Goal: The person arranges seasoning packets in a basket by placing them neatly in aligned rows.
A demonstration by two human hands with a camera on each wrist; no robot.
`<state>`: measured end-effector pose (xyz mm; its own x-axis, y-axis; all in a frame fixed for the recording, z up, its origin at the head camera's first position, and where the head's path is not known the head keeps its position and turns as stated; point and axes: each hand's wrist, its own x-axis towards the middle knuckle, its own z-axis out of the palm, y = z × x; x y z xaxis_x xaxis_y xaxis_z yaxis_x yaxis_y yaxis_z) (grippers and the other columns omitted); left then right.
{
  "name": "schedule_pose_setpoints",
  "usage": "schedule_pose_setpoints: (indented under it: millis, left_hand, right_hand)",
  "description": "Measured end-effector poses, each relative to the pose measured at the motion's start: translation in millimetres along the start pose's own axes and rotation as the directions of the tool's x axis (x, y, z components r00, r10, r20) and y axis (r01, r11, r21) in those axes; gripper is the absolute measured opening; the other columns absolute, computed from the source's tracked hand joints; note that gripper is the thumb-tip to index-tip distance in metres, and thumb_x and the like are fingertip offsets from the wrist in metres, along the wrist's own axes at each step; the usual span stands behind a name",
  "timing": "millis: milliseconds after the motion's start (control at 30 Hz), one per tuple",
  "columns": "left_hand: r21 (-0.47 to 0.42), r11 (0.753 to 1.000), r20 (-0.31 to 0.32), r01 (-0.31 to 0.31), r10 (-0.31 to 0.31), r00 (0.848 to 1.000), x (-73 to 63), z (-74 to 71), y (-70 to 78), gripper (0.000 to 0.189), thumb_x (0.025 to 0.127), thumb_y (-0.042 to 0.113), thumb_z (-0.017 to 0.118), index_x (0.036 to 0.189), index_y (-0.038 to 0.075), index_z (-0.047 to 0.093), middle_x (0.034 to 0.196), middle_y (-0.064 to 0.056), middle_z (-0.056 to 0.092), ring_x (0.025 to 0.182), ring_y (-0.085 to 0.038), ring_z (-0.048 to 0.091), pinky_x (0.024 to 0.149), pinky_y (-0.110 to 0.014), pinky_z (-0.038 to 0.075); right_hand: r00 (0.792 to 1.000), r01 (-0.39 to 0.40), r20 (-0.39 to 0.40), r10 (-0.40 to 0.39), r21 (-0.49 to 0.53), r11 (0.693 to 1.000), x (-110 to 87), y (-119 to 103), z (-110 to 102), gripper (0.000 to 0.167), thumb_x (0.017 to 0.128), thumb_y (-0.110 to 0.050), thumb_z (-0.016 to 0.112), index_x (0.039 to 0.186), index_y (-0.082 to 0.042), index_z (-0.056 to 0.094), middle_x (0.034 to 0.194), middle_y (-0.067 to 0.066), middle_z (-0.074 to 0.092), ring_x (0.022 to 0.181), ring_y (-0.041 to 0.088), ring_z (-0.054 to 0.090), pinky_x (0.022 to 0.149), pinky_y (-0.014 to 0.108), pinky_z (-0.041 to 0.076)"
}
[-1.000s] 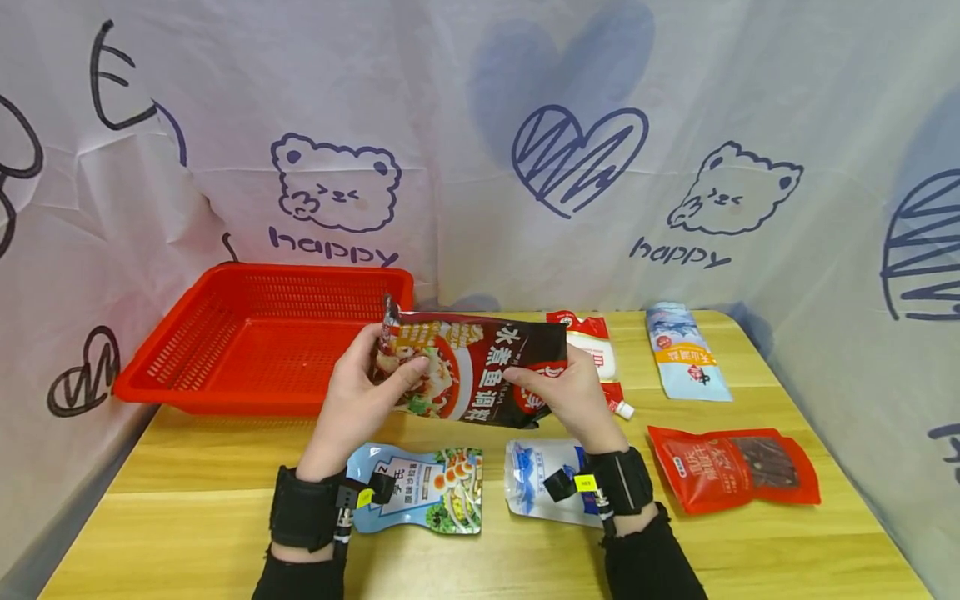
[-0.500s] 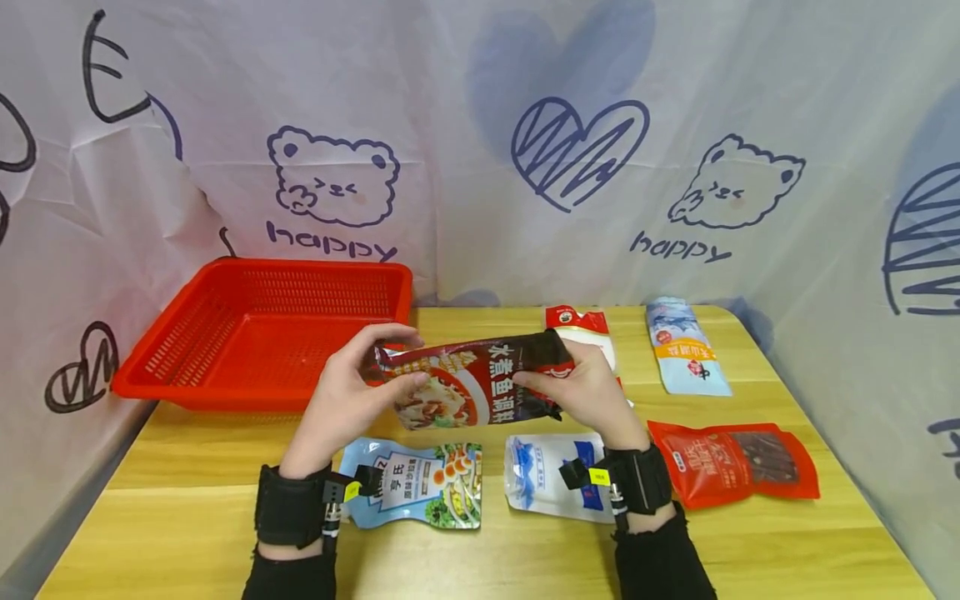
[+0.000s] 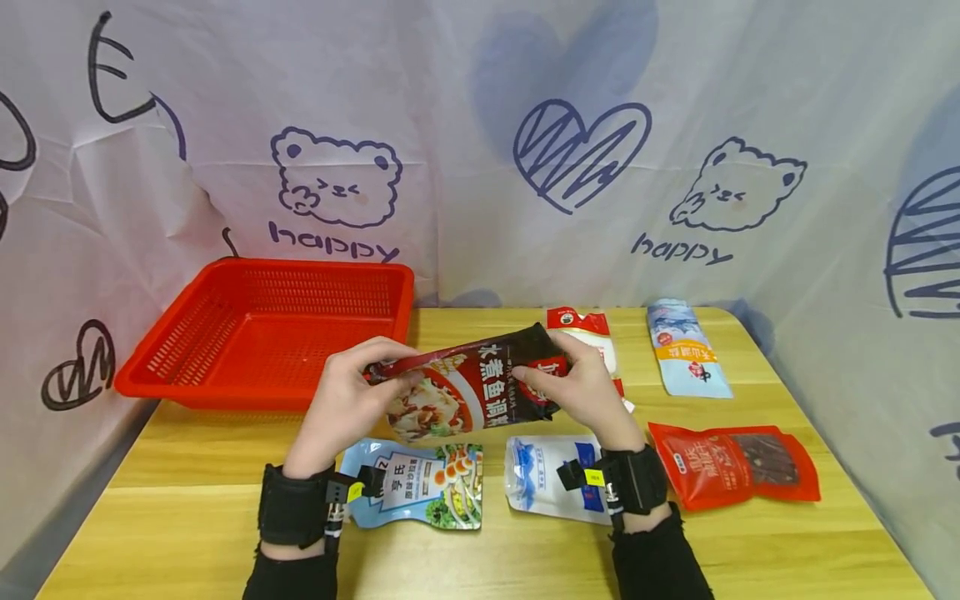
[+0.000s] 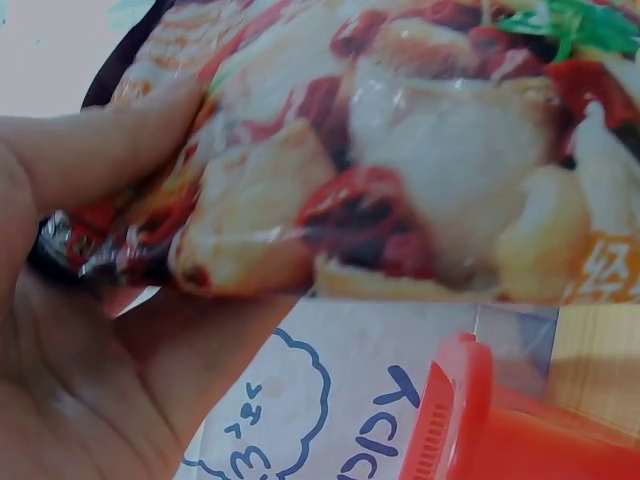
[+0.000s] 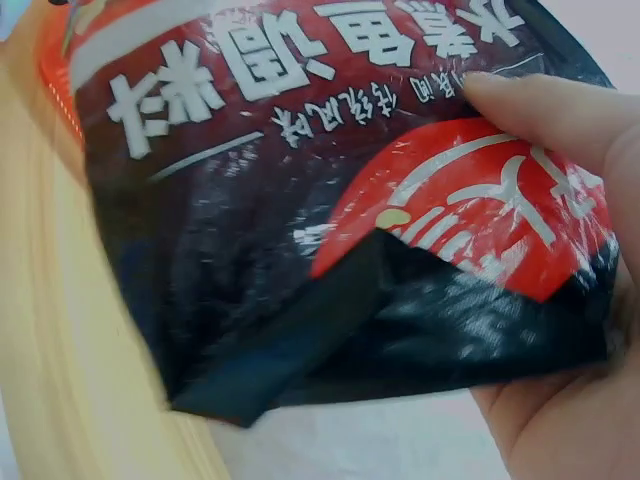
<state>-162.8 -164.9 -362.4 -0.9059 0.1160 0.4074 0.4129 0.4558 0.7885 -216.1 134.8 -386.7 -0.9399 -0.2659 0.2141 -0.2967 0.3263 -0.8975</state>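
Note:
A dark red and black seasoning packet (image 3: 468,383) with a fish dish printed on it is held up over the table by both hands. My left hand (image 3: 352,400) grips its left end, thumb across the front and fingers behind. At the black right end, my right hand (image 3: 592,387) pinches it the same way. In the left wrist view the packet's food picture (image 4: 400,170) fills the upper part, with the left thumb (image 4: 110,140) lying on it. The right wrist view shows the black end (image 5: 250,220) with a folded corner at its edge.
A red plastic basket (image 3: 277,350) stands at the back left. Around the hands lie a light blue pouch (image 3: 420,487), a white-and-blue pouch (image 3: 551,475), a red pouch (image 3: 731,467), a blue-and-orange pouch (image 3: 686,346) and a red-and-white pouch (image 3: 592,333), partly hidden.
The packet was lowered slightly and tipped forward, then tilted with its right end higher. The left hand has shifted its hold, its fingers now over the top edge.

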Motion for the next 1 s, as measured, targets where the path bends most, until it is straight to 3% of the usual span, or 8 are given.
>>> schedule_pose_setpoints:
  millis: [200,533,833,1000]
  left_hand:
    - [-0.037,0.999,-0.094,0.027,-0.031,0.995,-0.5,0.8,-1.4,0.022,0.091,-0.003,0.076,0.108,0.010,0.079,0.107,-0.003,0.074,0.090,-0.019,0.063,0.073,-0.029,0.056]
    - [-0.108,0.994,-0.214,0.014,-0.037,0.976,-0.1,0.3,2.2,0.019,0.091,0.001,0.078,0.110,0.006,0.078,0.112,-0.004,0.073,0.090,-0.017,0.066,0.073,-0.025,0.058]
    - [-0.183,0.983,-0.293,-0.028,-0.027,0.956,1.0,4.1,3.6,0.016,0.092,0.003,0.078,0.108,0.006,0.078,0.105,-0.004,0.074,0.087,-0.018,0.067,0.072,-0.024,0.058]
    - [-0.213,0.976,-0.312,-0.039,-0.030,0.949,1.8,5.5,3.9,0.017,0.092,0.004,0.079,0.108,0.005,0.078,0.106,-0.005,0.073,0.089,-0.019,0.067,0.074,-0.024,0.058]
  right_hand:
    - [0.994,-0.030,-0.103,0.042,0.112,0.993,1.7,4,2,0.056,0.091,-0.021,0.083,0.141,-0.013,0.060,0.131,0.011,0.069,0.111,0.030,0.067,0.088,0.037,0.061]
    - [0.981,-0.085,-0.149,0.125,0.244,0.966,7.1,10,4,0.062,0.090,-0.020,0.084,0.144,-0.015,0.055,0.137,0.012,0.065,0.121,0.030,0.065,0.098,0.042,0.057]
    - [0.989,-0.095,-0.085,0.125,0.288,0.953,7.1,15,13,0.067,0.090,-0.021,0.084,0.148,-0.012,0.051,0.140,0.012,0.064,0.124,0.028,0.063,0.100,0.038,0.056]
    - [0.993,-0.093,-0.023,0.112,0.413,0.906,6.5,16,21,0.066,0.092,-0.020,0.082,0.148,-0.011,0.048,0.141,0.014,0.062,0.124,0.033,0.065,0.095,0.040,0.058]
